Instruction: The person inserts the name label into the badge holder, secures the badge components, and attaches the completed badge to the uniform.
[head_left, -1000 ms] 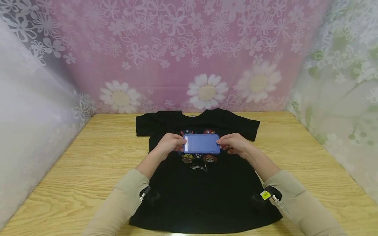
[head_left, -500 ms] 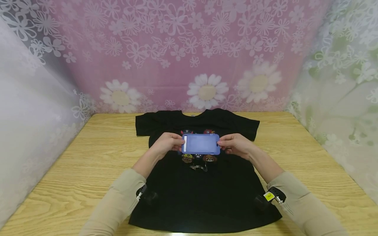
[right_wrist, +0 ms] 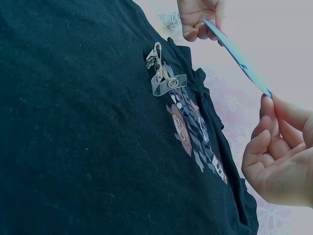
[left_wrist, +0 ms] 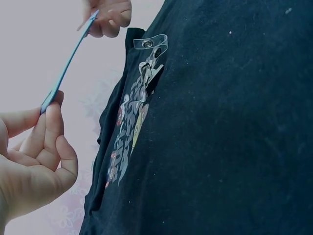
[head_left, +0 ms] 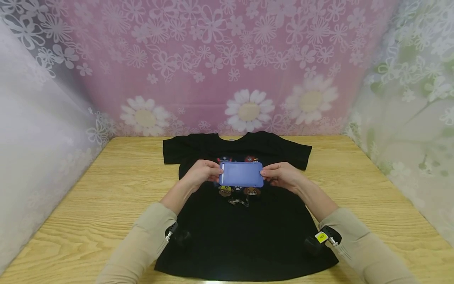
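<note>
Centrally: blue card holder [head_left: 242,174], pinched endwise by left hand [head_left: 201,174] and right hand [head_left: 282,175], above black T-shirt [head_left: 244,232], clip strap [head_left: 238,202].

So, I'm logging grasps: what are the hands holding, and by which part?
A flat blue card holder, pinched at its two short ends: left hand on one, right hand on the other, above the black T-shirt.

Right hand [right_wrist: 281,156]: pinches the near end of the blue card holder [right_wrist: 237,56].
Left hand [right_wrist: 200,17]: pinches its far end.
Black T-shirt [right_wrist: 88,147]: spread below the holder.
Metal clip [right_wrist: 159,68]: lies on the shirt.
</note>
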Available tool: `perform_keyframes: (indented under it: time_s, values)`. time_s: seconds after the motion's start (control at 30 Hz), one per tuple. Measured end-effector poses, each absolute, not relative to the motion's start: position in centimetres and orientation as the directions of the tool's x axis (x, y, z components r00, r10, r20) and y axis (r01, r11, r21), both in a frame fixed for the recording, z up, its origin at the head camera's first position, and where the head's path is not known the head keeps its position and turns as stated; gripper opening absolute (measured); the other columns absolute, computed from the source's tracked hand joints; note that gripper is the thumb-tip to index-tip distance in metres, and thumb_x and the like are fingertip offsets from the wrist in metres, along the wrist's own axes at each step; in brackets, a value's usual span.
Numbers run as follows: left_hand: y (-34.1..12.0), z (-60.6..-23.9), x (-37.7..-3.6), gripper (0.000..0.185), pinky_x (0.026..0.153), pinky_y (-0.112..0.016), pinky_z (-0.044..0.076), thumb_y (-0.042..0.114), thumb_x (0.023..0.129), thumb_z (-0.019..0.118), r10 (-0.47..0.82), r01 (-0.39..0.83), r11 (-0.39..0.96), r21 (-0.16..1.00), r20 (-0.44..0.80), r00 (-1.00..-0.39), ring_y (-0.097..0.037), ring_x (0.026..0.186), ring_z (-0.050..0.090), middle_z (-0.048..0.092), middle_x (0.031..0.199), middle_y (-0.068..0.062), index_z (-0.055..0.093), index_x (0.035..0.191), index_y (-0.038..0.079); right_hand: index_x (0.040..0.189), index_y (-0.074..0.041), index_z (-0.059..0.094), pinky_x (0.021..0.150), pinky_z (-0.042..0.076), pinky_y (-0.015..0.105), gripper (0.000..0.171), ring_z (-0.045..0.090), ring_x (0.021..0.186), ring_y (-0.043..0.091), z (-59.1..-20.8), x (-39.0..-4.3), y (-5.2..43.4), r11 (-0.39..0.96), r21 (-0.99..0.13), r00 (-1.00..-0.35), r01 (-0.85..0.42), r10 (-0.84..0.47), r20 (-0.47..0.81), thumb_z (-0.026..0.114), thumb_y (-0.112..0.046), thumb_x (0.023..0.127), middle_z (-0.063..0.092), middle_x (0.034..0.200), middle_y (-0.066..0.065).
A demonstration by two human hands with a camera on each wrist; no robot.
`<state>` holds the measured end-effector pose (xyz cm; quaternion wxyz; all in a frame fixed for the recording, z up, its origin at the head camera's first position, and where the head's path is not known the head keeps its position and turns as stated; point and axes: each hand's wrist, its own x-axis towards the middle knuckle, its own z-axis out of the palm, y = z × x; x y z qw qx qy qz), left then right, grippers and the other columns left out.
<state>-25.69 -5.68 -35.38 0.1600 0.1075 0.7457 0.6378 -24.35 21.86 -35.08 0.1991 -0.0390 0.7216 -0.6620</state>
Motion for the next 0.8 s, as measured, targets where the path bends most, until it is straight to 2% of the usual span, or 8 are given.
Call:
perform_keyframes:
  time_s: [0.3,0.67,0.8]
  values:
    - [-5.69,-35.51,-25.74,0.014,0.075,-0.041,0.049,0.002,0.086,0.059,0.373,-0.056,0.149,0.987,-0.109,-0.922,-0.012,0.057,0.056,0.060,0.065,-0.002,0.062,0.092,-0.010,0.075,-0.016,0.070,0.060,0.042,0.023,0.021,0.053,0.066,0.010,-35.19,-24.24,21.90,0.104,-0.972,-0.914,0.210,-0.332,-0.233,0.059,-0.006,0.089,0.063,0.071,-0.001]
    - [-5.72,-35.82,-25.89,0.008,0.071,-0.035,0.048,0.002,0.087,0.058,0.400,-0.065,0.118,0.991,-0.108,-0.910,-0.011,0.058,0.057,0.060,0.064,-0.001,0.063,0.086,-0.005,0.073,-0.015,0.069,0.059,0.043,0.022,0.027,0.054,0.062,0.008,-35.27,-24.45,21.89,0.048,-0.971,-0.903,0.235,-0.360,-0.236,0.054,0.000,0.090,0.062,0.067,-0.001]
    - [-5.72,-35.84,-25.92,0.010,0.070,-0.034,0.048,0.002,0.087,0.058,0.404,-0.060,0.105,0.993,-0.098,-0.909,-0.011,0.058,0.057,0.059,0.064,-0.001,0.062,0.088,-0.007,0.072,-0.014,0.068,0.060,0.043,0.022,0.028,0.055,0.062,0.008,-35.28,-24.55,21.86,0.038,-0.968,-0.899,0.248,-0.362,-0.245,0.053,0.001,0.090,0.061,0.067,-0.001]
